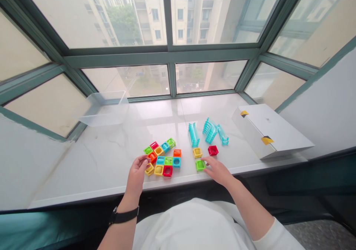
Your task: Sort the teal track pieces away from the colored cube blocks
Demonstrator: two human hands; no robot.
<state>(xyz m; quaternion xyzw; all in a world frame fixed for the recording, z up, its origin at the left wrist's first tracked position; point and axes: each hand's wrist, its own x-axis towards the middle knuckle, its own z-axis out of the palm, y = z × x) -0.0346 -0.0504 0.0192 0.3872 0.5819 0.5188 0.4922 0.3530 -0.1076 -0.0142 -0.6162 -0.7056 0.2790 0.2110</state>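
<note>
square plastic frame tiles point(168, 161) in red, yellow, green, blue and orange sit in a loose cluster on the white stone window sill point(83, 172), well left of the white cardboard box point(271, 131). left hand point(137, 174) is curled, its fingers point(146, 161) bent in just over a yellow tile point(149, 169) at the cluster's near edge; they look close to or on it, but cannot tell if it is pinched. right hand point(218, 171) is open, fingers point(207, 162) loosely spread and low over the sill, fingertips just beside a green tile point(200, 165), which is apart from the cluster and closer to the box. a second yellow tile point(197, 152) and a red tile point(213, 150) lie near that green one, also left of the box. three clear teal ribbed curved pieces point(210, 130) lie just left of the box. an empty-looking clear plastic bin point(104, 109) is far left of the box. tiles look light, stiff and hollow, so likely best pinched by opposite outer edges; they may slide on the smooth stone. teal pieces look thinner and more brittle, so hold by the sides.
</note>
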